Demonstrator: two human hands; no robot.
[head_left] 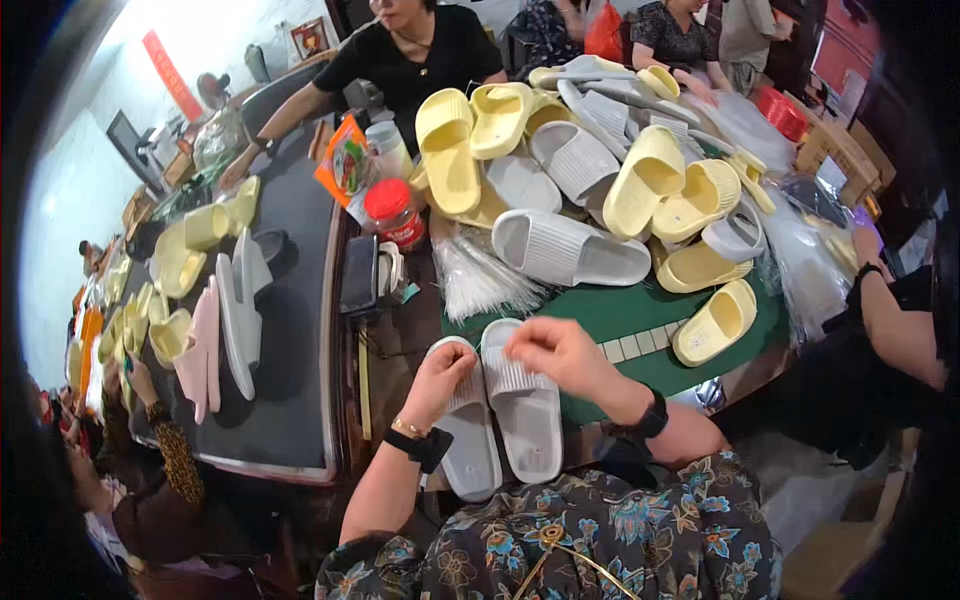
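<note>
A pair of grey slides lies side by side before me, toes pointing away: the left slide (470, 445) and the right slide (530, 425), both with ribbed straps. My left hand (440, 380) is over the left slide's strap, thumb and fingers pinched together. Above the right slide's strap, my right hand (568, 360) is closed too, its fingers curled to the thumb and slightly blurred. Whatever either pinch holds is too small or hidden to make out. Just beyond the slides spreads a bundle of thin white plastic strips (480, 275).
Yellow and grey slides (570, 250) pile up on the green mat (590, 385); a lone yellow slide (715, 322) lies right. A red-lidded jar (393, 212) and a phone (358, 275) stand left. More slides sit on the black conveyor belt (290, 370). Several people work around.
</note>
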